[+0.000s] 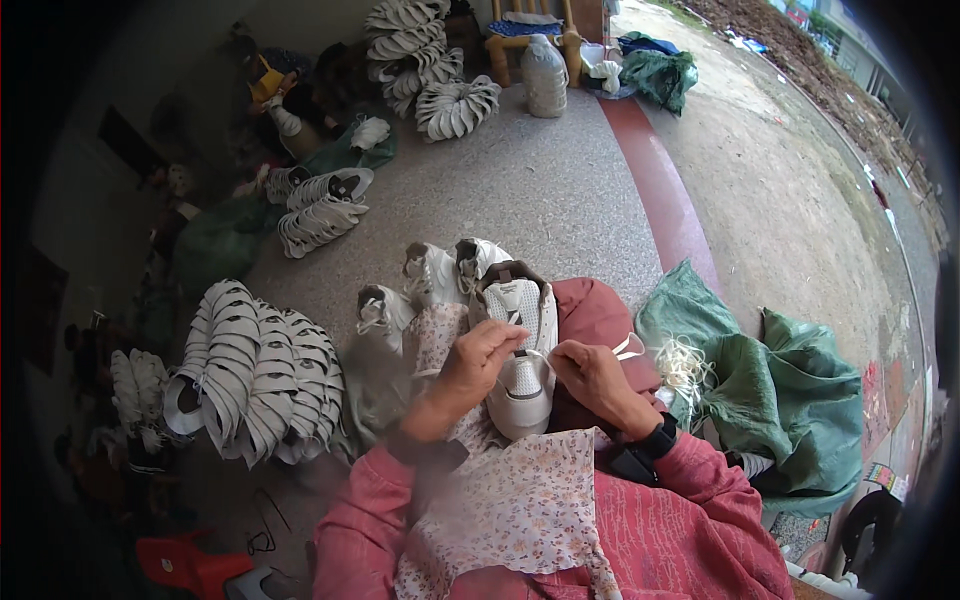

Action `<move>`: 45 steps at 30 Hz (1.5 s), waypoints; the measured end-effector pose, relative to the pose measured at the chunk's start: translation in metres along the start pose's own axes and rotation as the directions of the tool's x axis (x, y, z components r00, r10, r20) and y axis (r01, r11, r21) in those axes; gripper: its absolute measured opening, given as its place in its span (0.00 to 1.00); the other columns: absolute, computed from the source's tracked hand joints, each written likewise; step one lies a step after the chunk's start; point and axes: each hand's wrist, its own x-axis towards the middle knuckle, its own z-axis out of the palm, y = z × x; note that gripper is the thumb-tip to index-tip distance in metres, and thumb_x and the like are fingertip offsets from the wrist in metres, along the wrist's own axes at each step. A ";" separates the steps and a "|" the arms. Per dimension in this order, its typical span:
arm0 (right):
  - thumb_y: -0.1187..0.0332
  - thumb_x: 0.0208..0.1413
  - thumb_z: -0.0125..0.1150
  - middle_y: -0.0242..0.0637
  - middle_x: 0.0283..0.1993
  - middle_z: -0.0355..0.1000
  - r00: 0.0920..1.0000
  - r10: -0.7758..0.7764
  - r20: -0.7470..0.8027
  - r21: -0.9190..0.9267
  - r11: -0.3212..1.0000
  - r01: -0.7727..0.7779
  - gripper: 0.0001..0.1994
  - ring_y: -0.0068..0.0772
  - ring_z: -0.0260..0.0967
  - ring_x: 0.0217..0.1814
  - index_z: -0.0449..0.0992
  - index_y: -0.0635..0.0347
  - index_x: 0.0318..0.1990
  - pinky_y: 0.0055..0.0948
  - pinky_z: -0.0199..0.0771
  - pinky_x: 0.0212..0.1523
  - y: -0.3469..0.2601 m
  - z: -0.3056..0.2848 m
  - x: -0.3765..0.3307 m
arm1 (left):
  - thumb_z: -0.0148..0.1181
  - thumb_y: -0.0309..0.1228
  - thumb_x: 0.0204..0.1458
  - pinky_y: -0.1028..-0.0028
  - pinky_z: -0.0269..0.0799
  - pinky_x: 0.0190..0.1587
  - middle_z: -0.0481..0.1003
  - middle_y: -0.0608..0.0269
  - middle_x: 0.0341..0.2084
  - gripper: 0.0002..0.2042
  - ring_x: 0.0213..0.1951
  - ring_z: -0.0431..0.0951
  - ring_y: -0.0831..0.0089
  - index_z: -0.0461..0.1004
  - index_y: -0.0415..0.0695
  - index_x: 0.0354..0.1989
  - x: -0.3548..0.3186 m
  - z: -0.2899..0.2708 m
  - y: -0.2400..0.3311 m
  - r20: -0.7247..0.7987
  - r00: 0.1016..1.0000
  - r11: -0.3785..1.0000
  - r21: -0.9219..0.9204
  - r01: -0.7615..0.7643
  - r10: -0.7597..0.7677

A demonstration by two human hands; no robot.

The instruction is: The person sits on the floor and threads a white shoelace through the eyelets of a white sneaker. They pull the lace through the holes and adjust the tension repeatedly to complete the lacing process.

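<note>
A white shoe (522, 405) with a mesh tongue and dark lining rests on my lap, its toe towards me. My left hand (472, 372) is closed in a pinch over the left side of its lace opening. On the other side my right hand (604, 384) pinches a white shoelace (630, 346), which loops out past the fingers. A short stretch of lace runs across the shoe between both hands' fingertips. Just beyond stand several similar white shoes (432, 275) with laces in them. A floral apron (525, 490) covers my lap.
Stacked pale shoe uppers (262, 375) stand at my left, with more piles (458, 108) further off. At right lies a green sack (785, 405) beside a bundle of white laces (684, 368). A large plastic bottle (544, 78) stands ahead near a wooden chair (535, 45). Another person sits far left.
</note>
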 end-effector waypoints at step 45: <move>0.58 0.40 0.77 0.38 0.25 0.76 0.896 -0.123 0.427 -0.348 0.892 0.288 0.17 0.47 0.76 0.31 0.78 0.53 0.34 0.45 0.72 0.33 0.002 -0.031 0.066 | 0.64 0.30 0.55 0.65 0.73 0.38 0.76 0.59 0.28 0.04 0.35 0.79 0.60 0.80 0.46 0.37 0.041 -0.008 -0.015 0.396 0.891 0.889 0.292 -0.352 0.222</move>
